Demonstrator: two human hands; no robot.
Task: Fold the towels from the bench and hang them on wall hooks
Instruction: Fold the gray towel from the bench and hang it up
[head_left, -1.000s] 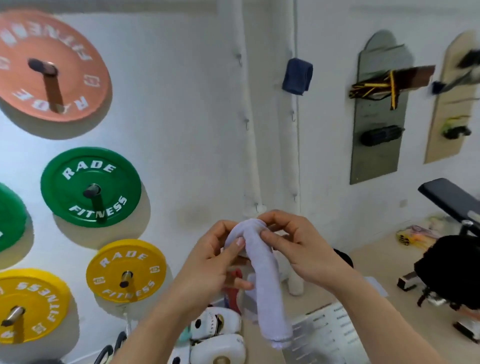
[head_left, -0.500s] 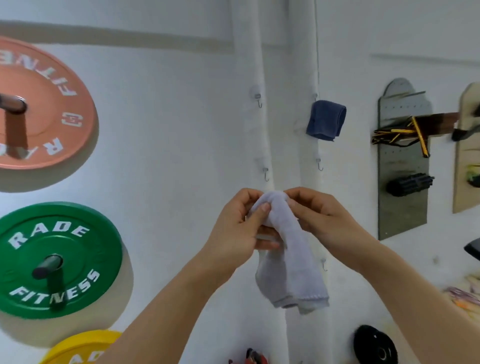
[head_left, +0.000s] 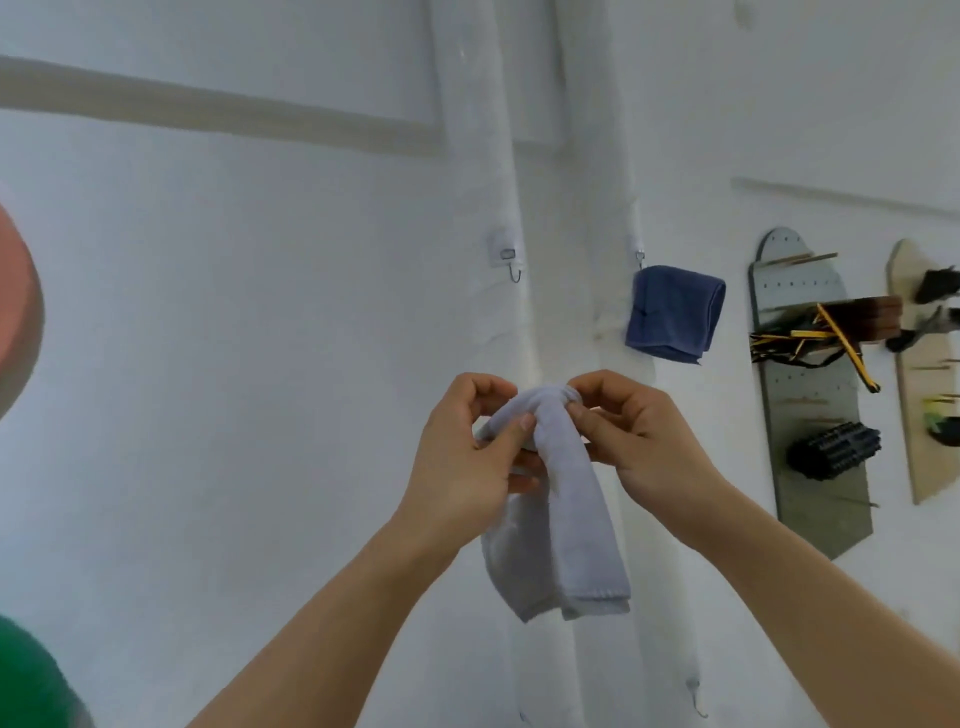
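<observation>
Both hands pinch the top fold of a folded pale grey terry towel (head_left: 563, 525), raised in front of the white wall: the left hand (head_left: 467, 462) grips it between thumb and curled fingers, the right hand (head_left: 631, 436) nips the bunched crown. Its doubled length hangs free below, touching no hook. Folding looks finished for this one; hanging remains. An empty small metal wall hook (head_left: 511, 262) waits up and left. A folded dark blue towel (head_left: 672, 312) already hangs from another hook (head_left: 640, 255).

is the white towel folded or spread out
Folded: the white towel hangs doubled in a narrow strip, its top bunched between the left hand and right hand.
</observation>
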